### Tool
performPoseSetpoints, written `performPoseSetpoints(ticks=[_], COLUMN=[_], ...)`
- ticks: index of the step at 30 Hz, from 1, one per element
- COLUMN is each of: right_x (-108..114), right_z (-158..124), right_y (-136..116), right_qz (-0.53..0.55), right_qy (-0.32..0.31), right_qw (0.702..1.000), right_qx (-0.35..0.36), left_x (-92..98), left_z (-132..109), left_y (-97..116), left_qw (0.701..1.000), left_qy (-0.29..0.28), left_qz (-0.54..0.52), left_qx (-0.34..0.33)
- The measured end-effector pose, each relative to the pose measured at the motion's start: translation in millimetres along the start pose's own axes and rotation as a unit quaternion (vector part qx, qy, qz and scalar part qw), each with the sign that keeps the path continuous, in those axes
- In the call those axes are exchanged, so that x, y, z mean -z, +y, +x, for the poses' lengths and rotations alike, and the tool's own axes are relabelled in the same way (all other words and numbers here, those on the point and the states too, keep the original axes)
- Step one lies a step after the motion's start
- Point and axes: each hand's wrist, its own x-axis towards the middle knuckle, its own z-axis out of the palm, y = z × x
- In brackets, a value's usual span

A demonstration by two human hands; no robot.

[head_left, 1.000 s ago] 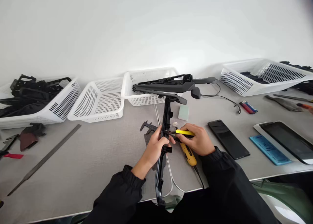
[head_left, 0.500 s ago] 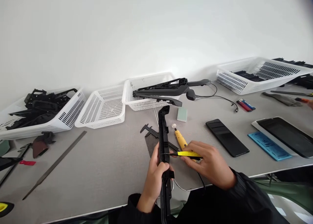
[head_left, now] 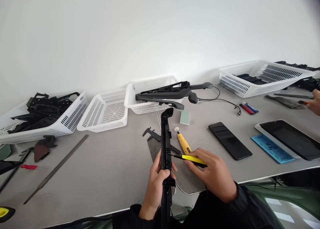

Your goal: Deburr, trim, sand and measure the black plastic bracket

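My left hand [head_left: 155, 185] is wrapped round a long black plastic part [head_left: 165, 139] that runs from the table's near edge away from me. My right hand [head_left: 214, 176] grips a yellow-handled knife [head_left: 193, 160]; its thin blade tip touches the right side of the black part. Just behind the knife a yellow rotary tool [head_left: 184, 145] with a white tip lies on the table, and its cord trails towards me. Black calipers [head_left: 152, 134] and a grey sheet [head_left: 154, 148] lie under the part.
Three white baskets stand at the back: one full of black parts [head_left: 42, 117], one with nothing in it [head_left: 106, 110], one holding long black parts [head_left: 155, 95]. A fourth basket [head_left: 262, 77] sits far right. A phone [head_left: 230, 140], tablet [head_left: 291, 139], metal file [head_left: 56, 169] and another person's hand [head_left: 315, 102] are also here.
The view has tipped and the hands with the black part now sit lower and nearer me. The knife tilted slightly and stays against the part. Another person's hand came in at the far right.
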Motion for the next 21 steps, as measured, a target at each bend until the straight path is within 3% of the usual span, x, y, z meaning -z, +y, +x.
performPoseSetpoints(ticks=[12,17,21], right_x=[-1,0,4], right_z=[-7,0,-1], right_y=[4,10,6], right_qz=[0.011,-0.002,0.004], right_qy=[-0.025,0.009,0.002], right_qw=[1.0,1.0,1.0], right_qx=[0.004,0.001,0.01], left_x=[-1.1,-4.5,-4.7], left_z=[-2,-5,-5], left_y=[5,16,15], left_qw=[0.999,0.995,0.994], left_qy=[-0.02,-0.066,-0.059], left_qz=[0.048,0.078,0.095], left_qx=[0.005,0.003,0.007])
